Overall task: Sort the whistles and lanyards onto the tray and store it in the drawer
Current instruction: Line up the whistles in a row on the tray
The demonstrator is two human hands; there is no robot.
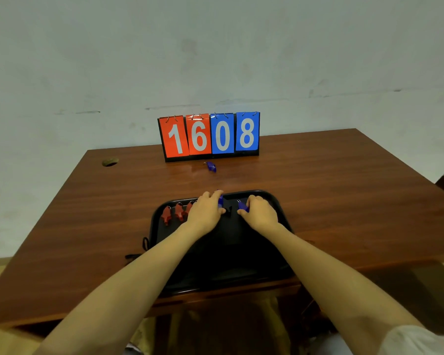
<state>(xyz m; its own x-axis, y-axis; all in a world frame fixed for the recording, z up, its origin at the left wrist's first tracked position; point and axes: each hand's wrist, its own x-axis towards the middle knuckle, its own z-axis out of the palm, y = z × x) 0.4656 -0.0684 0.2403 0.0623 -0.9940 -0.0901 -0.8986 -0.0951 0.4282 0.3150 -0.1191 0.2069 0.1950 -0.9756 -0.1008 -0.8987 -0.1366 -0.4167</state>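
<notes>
A black tray (162, 234) lies at the near edge of the wooden table. Three red whistles (166, 214) stand in a row along its far left side. My left hand (205, 210) holds a blue whistle (220, 201) over the tray's far middle. My right hand (260, 212) pinches another blue whistle (242, 206) just to the right of it. A third blue whistle (211, 166) lies loose on the table beyond the tray. Black lanyard cord (139, 249) trails off the tray's left edge.
A flip scoreboard (208, 135) reading 16 and 08 stands at the table's far edge against the wall. A round cable hole (110, 162) sits at the table's far left. Bare wood (344, 201) spreads on both sides of the tray.
</notes>
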